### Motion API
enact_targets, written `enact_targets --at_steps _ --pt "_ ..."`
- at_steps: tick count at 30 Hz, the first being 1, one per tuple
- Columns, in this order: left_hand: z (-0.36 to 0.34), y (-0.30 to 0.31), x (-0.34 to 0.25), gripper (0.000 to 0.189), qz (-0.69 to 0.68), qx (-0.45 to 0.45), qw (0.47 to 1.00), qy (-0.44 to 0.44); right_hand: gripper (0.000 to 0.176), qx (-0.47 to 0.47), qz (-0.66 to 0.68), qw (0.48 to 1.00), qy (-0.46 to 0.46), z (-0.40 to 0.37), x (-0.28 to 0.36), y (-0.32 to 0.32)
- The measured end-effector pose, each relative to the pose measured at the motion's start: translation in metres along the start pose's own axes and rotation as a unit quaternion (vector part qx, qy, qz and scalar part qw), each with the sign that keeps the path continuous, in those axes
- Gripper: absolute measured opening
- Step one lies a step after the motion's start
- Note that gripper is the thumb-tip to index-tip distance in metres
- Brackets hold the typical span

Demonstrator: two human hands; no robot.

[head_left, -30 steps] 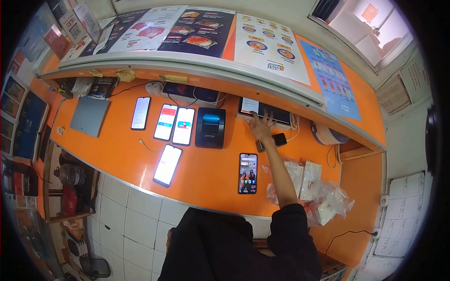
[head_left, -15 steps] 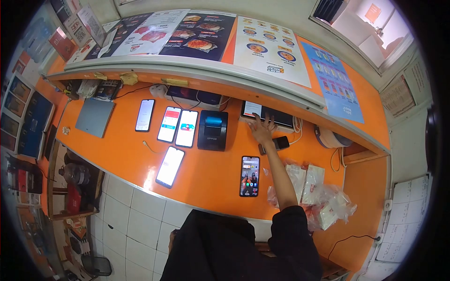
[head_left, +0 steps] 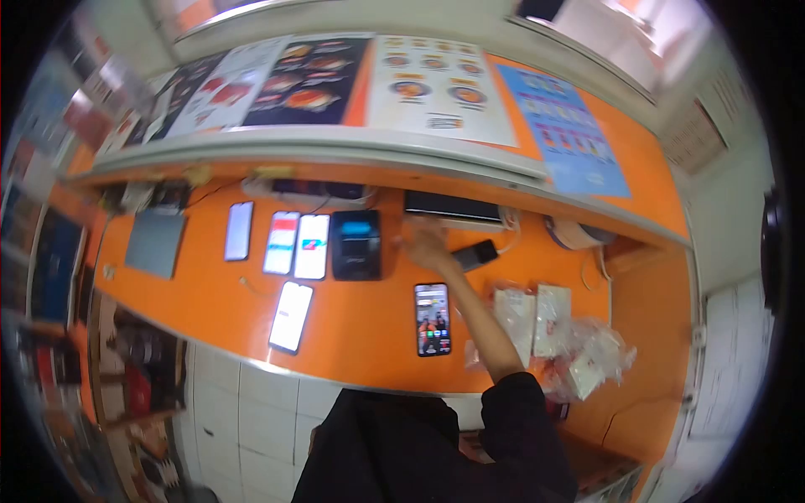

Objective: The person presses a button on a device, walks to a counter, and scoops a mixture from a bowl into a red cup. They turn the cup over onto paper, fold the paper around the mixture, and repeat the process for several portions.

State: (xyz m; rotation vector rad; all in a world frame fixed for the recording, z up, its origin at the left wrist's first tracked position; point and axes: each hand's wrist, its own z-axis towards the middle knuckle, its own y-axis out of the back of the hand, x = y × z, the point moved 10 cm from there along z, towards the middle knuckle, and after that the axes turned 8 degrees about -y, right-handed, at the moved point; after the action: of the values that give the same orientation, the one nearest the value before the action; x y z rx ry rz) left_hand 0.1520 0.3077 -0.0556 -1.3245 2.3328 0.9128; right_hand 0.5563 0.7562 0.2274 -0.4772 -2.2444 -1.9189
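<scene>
The right hand (head_left: 426, 245), its spread lost to blur, was stretched just beside the tablet (head_left: 453, 207) at the counter's (head_left: 369, 327) back, where a light fingertip touch was judged best; the left hand was unseen.

Landmark: receipt printer (head_left: 355, 244). Straight in front of it, bare counter (head_left: 360, 323) ran to the edge. That was the widest lane, bounded left by the edge phone (head_left: 291, 316) and right by the lit phone (head_left: 432, 318).

Just left of the printer: paired phones (head_left: 311, 246), a far phone (head_left: 238, 230), then a grey slab (head_left: 153, 243), with narrow strips between.

Behind the printer the shelf (head_left: 335, 155) overhung, so clearance was low.

Right of the printer the right hand (head_left: 426, 247) and forearm filled the gap, with the dark handset (head_left: 474, 253) just beyond and the tablet (head_left: 453, 207) under the shelf.

Farther right, plastic bags (head_left: 545, 323) blocked the way.
</scene>
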Motion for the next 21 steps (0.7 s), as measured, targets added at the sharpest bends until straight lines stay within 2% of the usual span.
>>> enact_targets --at_steps 2,3,4,5,6,8,10,12,14,16,18,20,21 --pt "0.028 0.007 -0.022 0.032 0.034 0.024 0.999 -0.032 0.052 0.046 0.029 0.991 0.124 -0.041 0.055 0.027" --pt "0.046 0.010 -0.039 0.032 0.058 0.041 0.996 -0.055 0.043 0.151 0.061 0.974 0.160 -0.062 0.074 0.024" --pt "0.065 0.013 -0.058 0.032 0.084 0.061 0.991 -0.080 0.040 0.171 0.091 0.957 0.216 -0.089 0.088 0.027" --pt "0.089 0.014 -0.082 0.032 0.111 0.083 0.984 -0.109 0.040 0.141 0.201 0.918 0.311 -0.114 0.098 0.024" --pt "0.111 0.011 -0.108 0.032 0.141 0.108 0.975 -0.137 0.043 0.203 0.223 0.883 0.359 -0.138 0.107 -0.001" --pt "0.150 0.001 -0.167 0.033 0.193 0.145 0.951 -0.191 0.046 0.353 0.276 0.843 0.299 -0.191 0.115 -0.003" --pt "0.182 -0.018 -0.228 0.033 0.244 0.183 0.920 -0.245 0.042 0.359 0.391 0.782 0.327 -0.219 0.109 -0.037" --pt "0.207 -0.043 -0.277 0.033 0.292 0.222 0.883 -0.295 0.036 0.436 0.473 0.754 0.131 -0.256 0.079 -0.074" --pt "0.218 -0.073 -0.323 0.034 0.330 0.262 0.841 -0.339 0.032 0.368 0.408 0.832 0.081 -0.286 0.047 -0.102" --pt "0.222 -0.103 -0.356 0.034 0.355 0.295 0.805 -0.372 0.030 0.280 0.488 0.826 -0.045 -0.327 0.015 -0.135" --pt "0.217 -0.128 -0.374 0.034 0.373 0.324 0.775 -0.393 0.031 0.208 0.595 0.758 -0.167 -0.385 -0.004 -0.134" --pt "0.205 -0.152 -0.375 0.035 0.384 0.350 0.753 -0.404 0.035 0.011 0.553 0.769 -0.321 -0.443 -0.058 -0.190" --pt "0.196 -0.163 -0.373 0.035 0.390 0.359 0.744 -0.407 0.035 -0.063 0.361 0.812 -0.455 -0.490 -0.082 -0.222"
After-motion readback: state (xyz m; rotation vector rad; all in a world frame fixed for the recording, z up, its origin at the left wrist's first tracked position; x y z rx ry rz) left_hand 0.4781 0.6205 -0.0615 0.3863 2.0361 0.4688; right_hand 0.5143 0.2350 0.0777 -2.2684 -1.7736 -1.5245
